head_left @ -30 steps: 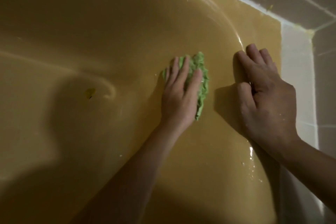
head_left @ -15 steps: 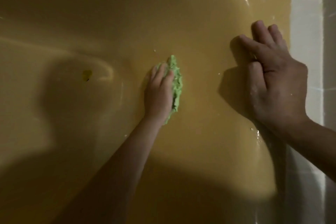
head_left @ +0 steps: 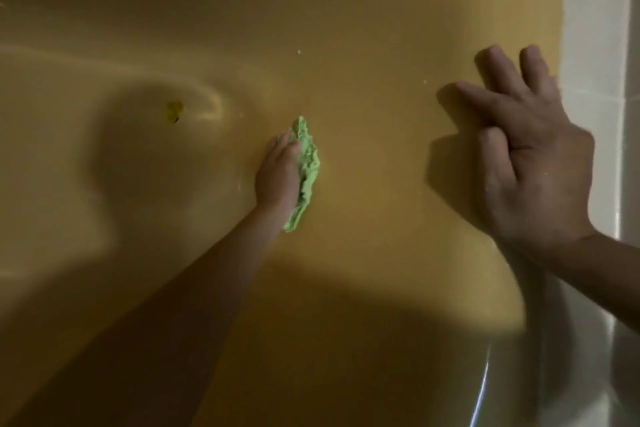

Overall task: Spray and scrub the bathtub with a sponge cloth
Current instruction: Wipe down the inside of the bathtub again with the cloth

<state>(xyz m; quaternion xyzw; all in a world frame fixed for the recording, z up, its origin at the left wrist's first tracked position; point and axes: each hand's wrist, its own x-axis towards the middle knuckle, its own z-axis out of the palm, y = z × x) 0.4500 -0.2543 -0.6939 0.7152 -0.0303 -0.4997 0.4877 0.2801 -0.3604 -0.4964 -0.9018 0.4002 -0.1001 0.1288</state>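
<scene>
Two hands are at work in the yellow bathtub. The left hand reaches far down onto the sloping inner wall with the green cloth bunched under it and sticking out along its right side. The fingers lie on top of the cloth, but the blur makes it impossible to tell whether they curl round it or press it flat. The right hand is well apart to the right, spread on the tub's surface near the white tiled wall, fingers straight and holding nothing; it looks like a brace. A small dark yellow spot sits to the left on the tub floor.

The scrubbing seems to be midway. The main risk is the bracing palm sliding on the glossy, wet-looking enamel while the body leans in. The crumpled cloth could also roll out from under the fingers and leave patches unscrubbed.
</scene>
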